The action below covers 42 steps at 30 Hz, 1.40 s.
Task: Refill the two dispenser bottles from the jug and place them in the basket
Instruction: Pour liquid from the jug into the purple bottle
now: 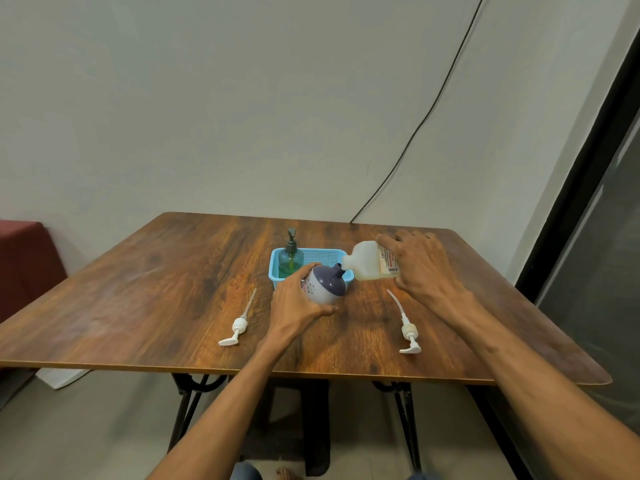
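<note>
My left hand [300, 299] grips a round purple-and-white dispenser bottle [327, 284], tilted with its open neck pointing right. My right hand [420, 268] holds a translucent jug [367, 261] on its side, yellowish liquid pooled along its lower wall, its mouth touching the bottle's neck. Behind them a blue basket [320, 253] holds a green dispenser bottle [290, 259] with a dark pump, standing upright in its left end. A white pump head [237, 325] lies on the table to the left and a second pump head [408, 332] to the right.
The wooden table [156, 289] has its front edge near me and metal legs beneath. A black cable [433, 109] runs down the wall behind. A dark door frame [588, 168] stands at the right, a red seat [24, 258] at the left.
</note>
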Available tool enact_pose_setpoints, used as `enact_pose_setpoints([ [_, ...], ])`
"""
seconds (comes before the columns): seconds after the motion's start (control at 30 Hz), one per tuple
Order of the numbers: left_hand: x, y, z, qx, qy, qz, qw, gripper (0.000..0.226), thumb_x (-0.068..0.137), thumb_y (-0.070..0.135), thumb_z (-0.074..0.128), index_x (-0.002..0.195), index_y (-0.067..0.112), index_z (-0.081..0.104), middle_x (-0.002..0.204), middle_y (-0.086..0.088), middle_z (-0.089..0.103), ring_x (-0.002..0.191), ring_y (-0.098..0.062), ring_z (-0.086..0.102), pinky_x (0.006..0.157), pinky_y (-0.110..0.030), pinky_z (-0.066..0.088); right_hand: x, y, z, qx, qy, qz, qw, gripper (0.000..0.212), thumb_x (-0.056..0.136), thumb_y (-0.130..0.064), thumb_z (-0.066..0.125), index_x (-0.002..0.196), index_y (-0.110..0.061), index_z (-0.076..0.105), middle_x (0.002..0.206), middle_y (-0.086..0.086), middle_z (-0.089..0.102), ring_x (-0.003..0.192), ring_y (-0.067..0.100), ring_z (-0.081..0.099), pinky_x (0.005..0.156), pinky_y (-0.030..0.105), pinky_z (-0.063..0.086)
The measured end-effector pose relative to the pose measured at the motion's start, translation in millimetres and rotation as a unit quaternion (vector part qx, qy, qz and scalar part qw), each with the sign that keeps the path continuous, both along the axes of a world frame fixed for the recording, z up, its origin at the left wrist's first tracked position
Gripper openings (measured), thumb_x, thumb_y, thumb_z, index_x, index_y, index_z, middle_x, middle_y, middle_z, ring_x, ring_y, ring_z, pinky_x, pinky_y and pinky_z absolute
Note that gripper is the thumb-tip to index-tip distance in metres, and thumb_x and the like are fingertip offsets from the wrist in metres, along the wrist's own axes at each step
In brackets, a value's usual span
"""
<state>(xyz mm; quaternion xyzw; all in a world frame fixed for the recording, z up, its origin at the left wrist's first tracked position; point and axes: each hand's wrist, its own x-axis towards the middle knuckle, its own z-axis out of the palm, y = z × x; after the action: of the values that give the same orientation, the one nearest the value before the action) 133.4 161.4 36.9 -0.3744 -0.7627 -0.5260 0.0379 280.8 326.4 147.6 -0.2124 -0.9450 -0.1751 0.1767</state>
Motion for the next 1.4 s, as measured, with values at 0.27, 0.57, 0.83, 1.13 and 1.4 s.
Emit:
enact_pose_setpoints([
  [0.27,-0.4,0.8,-1.2,0.003,0.002,-0.001,1.0,0.084,0.058,0.031,0.093,0.131,0.019,0.055,0.124,0.001,0.063,0.104,-0.003,0.053,0.085,-0.009,0.037,-1.1,2.6,-2.3,0.015,0.004,0.005,1.0,0.069,0.079,-0.026,0.075,0.14,-0.031,0.043,0.12,0.002,0.057,0.108,0.025,0.056,0.094,0.038,0.044],
  [0.57,-1.5,1.6,-2.5,0.01,0.014,-0.003,1.0,0.083,0.058,0.03,0.093,0.131,0.017,0.055,0.123,0.0,0.064,0.104,-0.004,0.055,0.09,-0.015,0.044,0.7,2.4,-1.8,0.01,0.004,0.009,1.0,0.069,0.08,-0.029,0.074,0.14,-0.03,0.042,0.12,0.003,0.057,0.11,0.026,0.055,0.095,0.038,0.041],
  [0.83,-2.3,1.7,-4.8,0.009,0.021,-0.002,1.0,0.087,0.055,0.033,0.093,0.132,0.019,0.054,0.125,0.001,0.063,0.107,-0.004,0.055,0.095,-0.024,0.048,-1.0,3.4,-3.9,0.009,0.006,0.008,1.0,0.068,0.08,-0.033,0.075,0.139,-0.032,0.042,0.121,0.003,0.057,0.111,0.025,0.055,0.096,0.04,0.042],
  [1.13,-1.7,2.6,-4.8,0.016,0.011,-0.009,1.0,0.085,0.056,0.03,0.093,0.131,0.017,0.055,0.124,0.001,0.063,0.107,-0.006,0.057,0.091,-0.019,0.047,-2.8,3.5,-4.2,0.009,0.005,0.003,1.0,0.067,0.08,-0.033,0.076,0.138,-0.032,0.043,0.12,0.002,0.058,0.109,0.024,0.056,0.095,0.039,0.044],
  [1.4,-2.0,2.7,-4.8,0.015,0.011,-0.005,1.0,0.085,0.055,0.032,0.093,0.129,0.019,0.056,0.122,0.002,0.063,0.104,-0.005,0.057,0.086,-0.009,0.041,-2.2,1.6,-1.2,0.004,-0.006,-0.003,1.0,0.067,0.082,-0.032,0.074,0.141,-0.031,0.041,0.123,0.003,0.057,0.113,0.024,0.054,0.099,0.039,0.043],
])
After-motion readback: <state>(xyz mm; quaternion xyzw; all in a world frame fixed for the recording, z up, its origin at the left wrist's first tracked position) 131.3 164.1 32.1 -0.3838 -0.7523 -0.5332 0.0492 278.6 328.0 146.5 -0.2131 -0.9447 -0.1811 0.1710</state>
